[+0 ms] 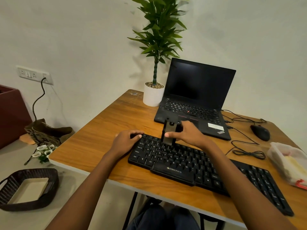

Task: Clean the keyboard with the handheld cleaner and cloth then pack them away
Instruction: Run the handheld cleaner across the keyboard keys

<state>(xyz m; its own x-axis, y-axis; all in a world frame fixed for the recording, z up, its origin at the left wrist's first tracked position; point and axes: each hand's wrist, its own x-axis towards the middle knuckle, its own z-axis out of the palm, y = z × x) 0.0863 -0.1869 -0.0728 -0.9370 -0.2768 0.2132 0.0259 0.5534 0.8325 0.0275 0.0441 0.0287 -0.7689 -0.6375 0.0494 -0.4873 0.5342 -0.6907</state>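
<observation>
While the cleaner stands on the keys, these are the relations that count:

Right fingers: the right hand (187, 133) pinches the handheld cleaner (169, 133) about halfway up, thumb on the near face, the other fingers wrapped behind it.

Left fingers: the left hand (127, 140) lies curled over the far-left corner of the keyboard (191, 165), fingertips pressed down on the edge, holding nothing but seemingly steadying the board.

Cleaner axis: upright, slightly tilted, its lower end touching the upper key rows just left of the middle, its top toward the laptop (196, 100).

Keyboard axis: long and diagonal on the table (103, 130), running from the far-left corner under the left hand to the near-right corner by the person's right forearm.

Direction of uncleaned run: judging from this, most of the keys lie to the right of the cleaner and nearer the person, so the sweep would follow the long axis that way.

Nearer hand: the right 1 already has the tool; the left 1 is just beside it, at the corner.

Cloth: I cannot pick it out for certain; a clear container (289, 161) at the right edge holds something pale, too blurred to name.

Stage: cleaning under way, I judge; packing not yet begun.
</observation>
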